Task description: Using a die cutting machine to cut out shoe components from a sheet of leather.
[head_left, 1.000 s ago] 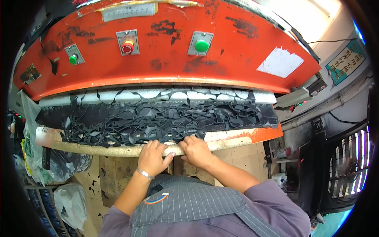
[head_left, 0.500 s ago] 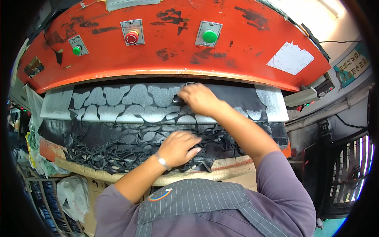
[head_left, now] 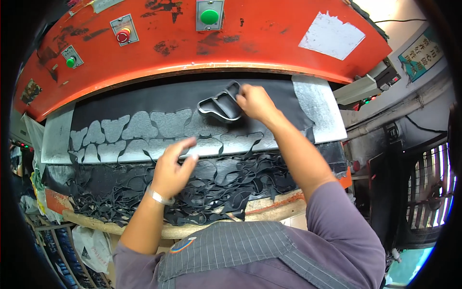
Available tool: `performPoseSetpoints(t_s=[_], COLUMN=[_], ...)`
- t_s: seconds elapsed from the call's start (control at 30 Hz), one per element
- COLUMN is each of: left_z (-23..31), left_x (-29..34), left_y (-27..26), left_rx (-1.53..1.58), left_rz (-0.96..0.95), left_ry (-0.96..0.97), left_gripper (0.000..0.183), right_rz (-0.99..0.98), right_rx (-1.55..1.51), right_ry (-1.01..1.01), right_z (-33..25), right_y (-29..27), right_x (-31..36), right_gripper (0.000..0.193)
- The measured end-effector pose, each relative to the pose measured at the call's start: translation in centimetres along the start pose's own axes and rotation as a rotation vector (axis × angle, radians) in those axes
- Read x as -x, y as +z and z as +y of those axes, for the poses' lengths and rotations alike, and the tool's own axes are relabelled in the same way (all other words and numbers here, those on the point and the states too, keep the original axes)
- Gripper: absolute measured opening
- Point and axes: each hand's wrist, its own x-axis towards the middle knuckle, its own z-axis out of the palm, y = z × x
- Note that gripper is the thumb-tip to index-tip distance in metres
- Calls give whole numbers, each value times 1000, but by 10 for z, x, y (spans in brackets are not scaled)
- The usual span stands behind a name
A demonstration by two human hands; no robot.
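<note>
My right hand grips the right side of a metal cutting die, a curved steel outline with a crossbar, tilted over the dark sheet material. Rows of cut-out gaps run along the sheet's near part, and the pale cutting board shows through them. Closer to me, my left hand hovers over the sheet's near edge with fingers apart and nothing in them. A band round its wrist catches the light.
The orange press beam spans the far side, with green and red push buttons on its front. Tangled dark offcuts cover the near side, up to a worn pale table edge. A white plastic bag hangs at lower left.
The die has come out from under my right hand into plain sight, raised and tilted. My left hand has lifted and moved left and forward. The head view has shifted and turned.
</note>
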Motion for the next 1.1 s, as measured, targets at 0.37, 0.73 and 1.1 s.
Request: performPoseSetpoints(t_s=[0.37,0.73,1.1], left_z=[-56,-50,-51], left_x=[-71,-67,-66], left_y=[107,108,112], left_rx=[-236,-246,-284], left_rz=[78,116,121], left_ry=[-74,9,18], left_gripper=[69,72,79], right_rz=[165,117,111], right_rx=[-176,-92,-85], right_ry=[109,-190,-217], right_z=[45,77,78], right_y=[23,20,18], right_x=[89,77,76], right_gripper=[53,64,65])
